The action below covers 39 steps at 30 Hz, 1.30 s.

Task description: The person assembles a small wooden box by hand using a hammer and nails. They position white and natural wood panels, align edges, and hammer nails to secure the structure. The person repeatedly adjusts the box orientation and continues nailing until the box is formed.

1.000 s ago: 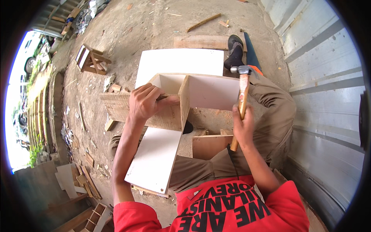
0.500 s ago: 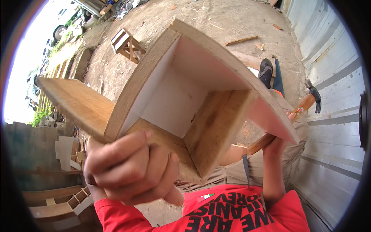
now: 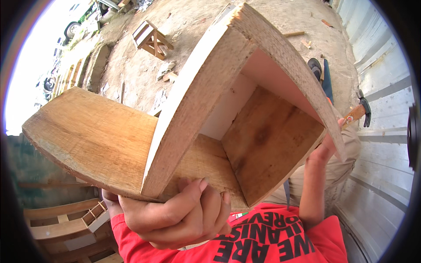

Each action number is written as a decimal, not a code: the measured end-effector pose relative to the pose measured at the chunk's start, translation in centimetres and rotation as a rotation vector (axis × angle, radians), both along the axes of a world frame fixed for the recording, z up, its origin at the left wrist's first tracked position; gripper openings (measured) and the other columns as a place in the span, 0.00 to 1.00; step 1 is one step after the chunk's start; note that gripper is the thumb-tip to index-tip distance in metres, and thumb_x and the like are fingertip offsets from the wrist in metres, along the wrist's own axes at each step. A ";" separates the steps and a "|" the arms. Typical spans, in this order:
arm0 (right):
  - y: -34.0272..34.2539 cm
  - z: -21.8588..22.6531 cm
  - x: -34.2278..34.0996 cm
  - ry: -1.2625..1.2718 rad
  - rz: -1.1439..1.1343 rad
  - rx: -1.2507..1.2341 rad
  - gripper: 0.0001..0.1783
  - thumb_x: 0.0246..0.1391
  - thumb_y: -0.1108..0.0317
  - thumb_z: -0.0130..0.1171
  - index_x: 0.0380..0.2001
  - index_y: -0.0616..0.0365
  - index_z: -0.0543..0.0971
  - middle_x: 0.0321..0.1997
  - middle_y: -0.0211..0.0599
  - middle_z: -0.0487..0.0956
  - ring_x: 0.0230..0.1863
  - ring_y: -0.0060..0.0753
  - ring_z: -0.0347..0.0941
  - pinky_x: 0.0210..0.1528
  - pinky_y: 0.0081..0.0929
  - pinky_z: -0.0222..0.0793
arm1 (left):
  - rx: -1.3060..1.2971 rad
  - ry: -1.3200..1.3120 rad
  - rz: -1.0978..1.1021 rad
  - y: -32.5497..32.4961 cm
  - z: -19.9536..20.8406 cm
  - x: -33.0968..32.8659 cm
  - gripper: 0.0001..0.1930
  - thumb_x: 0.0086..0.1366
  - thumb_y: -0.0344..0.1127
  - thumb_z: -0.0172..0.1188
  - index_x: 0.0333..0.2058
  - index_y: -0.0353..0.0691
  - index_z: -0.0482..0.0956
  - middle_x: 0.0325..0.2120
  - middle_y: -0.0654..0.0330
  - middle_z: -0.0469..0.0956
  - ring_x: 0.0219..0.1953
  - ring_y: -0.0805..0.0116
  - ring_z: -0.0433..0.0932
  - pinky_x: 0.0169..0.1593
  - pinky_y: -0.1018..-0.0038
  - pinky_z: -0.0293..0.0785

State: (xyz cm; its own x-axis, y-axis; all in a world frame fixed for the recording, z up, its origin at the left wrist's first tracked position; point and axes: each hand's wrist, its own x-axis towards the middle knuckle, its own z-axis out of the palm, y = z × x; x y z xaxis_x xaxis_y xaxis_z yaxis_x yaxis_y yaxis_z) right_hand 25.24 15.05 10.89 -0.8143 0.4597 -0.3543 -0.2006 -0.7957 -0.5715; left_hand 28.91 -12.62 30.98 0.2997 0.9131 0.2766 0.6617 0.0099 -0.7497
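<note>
A wooden box-like assembly [image 3: 193, 118] fills the middle, tilted, its open side toward me. Two of its boards have white inner faces, and the others are bare brown wood. One brown board [image 3: 92, 136] sticks out past the box to the left. My left hand [image 3: 180, 215] is closed round the lower board, fingers curled over its near edge. At the right, behind the box, my right hand [image 3: 326, 147] is wrapped round the wooden handle of a claw hammer [image 3: 365, 113]. The box hides part of that hand and most of the handle.
A small wooden stool [image 3: 151, 39] stands on the dirt ground ahead. A corrugated metal wall [image 3: 383, 144] runs along my right. A handsaw-like blue blade [image 3: 326, 81] lies by my foot. Wooden frames [image 3: 61, 225] are at lower left, and scraps of wood lie about.
My left hand has turned and raised the wooden assembly, which sits higher and closer, its left board showing more face. The hammer stays in my right hand, with more of its handle hidden.
</note>
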 end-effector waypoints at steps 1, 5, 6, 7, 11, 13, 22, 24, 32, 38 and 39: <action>0.0 0.3 -0.1 -0.012 -0.022 0.001 0.13 0.72 0.52 0.49 0.38 0.46 0.65 0.21 0.19 0.52 0.19 0.13 0.47 0.26 0.14 0.50 | 0.005 0.000 -0.002 0.2 -0.2 -0.3 0.23 0.73 0.51 0.43 0.25 0.46 0.79 0.14 0.70 0.72 0.24 0.75 0.71 0.36 0.78 0.78; 0.4 0.9 -0.4 -0.090 -0.057 0.073 0.15 0.71 0.49 0.49 0.38 0.46 0.64 0.21 0.18 0.55 0.20 0.12 0.51 0.28 0.12 0.54 | 0.073 -0.111 0.063 -0.2 -1.1 -0.8 0.17 0.70 0.46 0.53 0.26 0.45 0.80 0.17 0.69 0.76 0.25 0.75 0.72 0.37 0.78 0.79; 0.7 0.8 -0.5 -0.131 -0.051 0.136 0.16 0.71 0.48 0.49 0.37 0.46 0.64 0.22 0.17 0.56 0.21 0.11 0.53 0.28 0.13 0.55 | 0.065 -0.130 0.054 -0.2 -1.5 -1.4 0.14 0.65 0.44 0.55 0.25 0.43 0.80 0.18 0.68 0.76 0.25 0.74 0.73 0.37 0.78 0.80; 1.0 0.6 -0.6 -0.173 -0.044 0.198 0.17 0.70 0.47 0.50 0.36 0.46 0.64 0.22 0.17 0.57 0.22 0.11 0.54 0.29 0.13 0.56 | 0.056 -0.150 0.046 -0.1 -1.8 -2.6 0.12 0.60 0.42 0.57 0.23 0.41 0.80 0.19 0.67 0.77 0.24 0.74 0.74 0.36 0.78 0.80; 3.5 -2.2 -2.4 -0.015 -0.046 0.231 0.17 0.70 0.46 0.50 0.37 0.47 0.66 0.25 0.17 0.61 0.27 0.13 0.61 0.32 0.20 0.63 | 0.146 -0.382 0.145 -0.2 -4.7 -5.3 0.11 0.56 0.40 0.67 0.23 0.39 0.81 0.20 0.66 0.77 0.23 0.73 0.75 0.39 0.75 0.84; 4.6 -5.3 -3.6 0.054 -0.059 0.284 0.16 0.71 0.48 0.49 0.38 0.49 0.67 0.27 0.20 0.64 0.26 0.14 0.61 0.32 0.22 0.63 | 0.257 -0.481 0.192 0.0 -6.8 -6.1 0.14 0.54 0.43 0.72 0.23 0.40 0.81 0.20 0.67 0.77 0.23 0.73 0.75 0.40 0.73 0.85; 7.9 -10.7 -9.6 -0.110 0.002 0.768 0.21 0.71 0.60 0.50 0.53 0.69 0.65 0.50 0.47 0.79 0.55 0.35 0.78 0.54 0.29 0.79 | 0.657 -0.594 0.506 0.6 -17.8 -14.1 0.19 0.48 0.52 0.77 0.25 0.43 0.81 0.20 0.66 0.80 0.24 0.74 0.78 0.27 0.75 0.77; 8.3 -12.8 -8.9 -0.136 0.056 0.878 0.24 0.71 0.61 0.50 0.58 0.71 0.64 0.50 0.48 0.79 0.53 0.34 0.79 0.54 0.31 0.80 | 0.697 -0.577 0.546 1.5 -19.7 -15.3 0.19 0.46 0.49 0.78 0.26 0.41 0.82 0.19 0.64 0.79 0.23 0.71 0.77 0.26 0.73 0.75; 5.4 -17.0 -5.0 -0.141 0.212 0.901 0.22 0.71 0.62 0.50 0.56 0.70 0.65 0.42 0.43 0.79 0.43 0.30 0.80 0.43 0.29 0.84 | 0.782 -0.709 0.656 4.9 -30.1 -18.8 0.14 0.50 0.42 0.76 0.26 0.42 0.81 0.23 0.66 0.81 0.31 0.69 0.79 0.38 0.72 0.76; 2.8 -17.1 -3.3 -0.079 0.271 0.979 0.15 0.70 0.62 0.53 0.46 0.65 0.68 0.36 0.36 0.78 0.32 0.24 0.78 0.32 0.26 0.80 | 0.839 -0.831 0.677 4.2 -27.8 -17.8 0.16 0.64 0.46 0.66 0.44 0.41 0.81 0.41 0.59 0.83 0.50 0.63 0.79 0.63 0.58 0.65; 2.4 -16.6 -3.3 -0.080 0.288 0.957 0.15 0.70 0.62 0.53 0.46 0.64 0.69 0.35 0.35 0.78 0.31 0.23 0.77 0.31 0.25 0.78 | 0.900 -0.854 0.680 2.5 -27.9 -17.9 0.17 0.72 0.44 0.55 0.50 0.40 0.79 0.47 0.56 0.82 0.56 0.62 0.76 0.67 0.54 0.60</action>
State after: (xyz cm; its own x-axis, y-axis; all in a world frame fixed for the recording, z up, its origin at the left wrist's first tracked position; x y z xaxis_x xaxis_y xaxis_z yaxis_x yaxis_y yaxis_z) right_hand 21.98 17.42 -5.69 -0.9294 0.3690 0.0035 -0.0061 -0.0059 -1.0000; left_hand 10.99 -10.16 3.13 -0.6744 0.2266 0.7027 0.5743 0.7591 0.3064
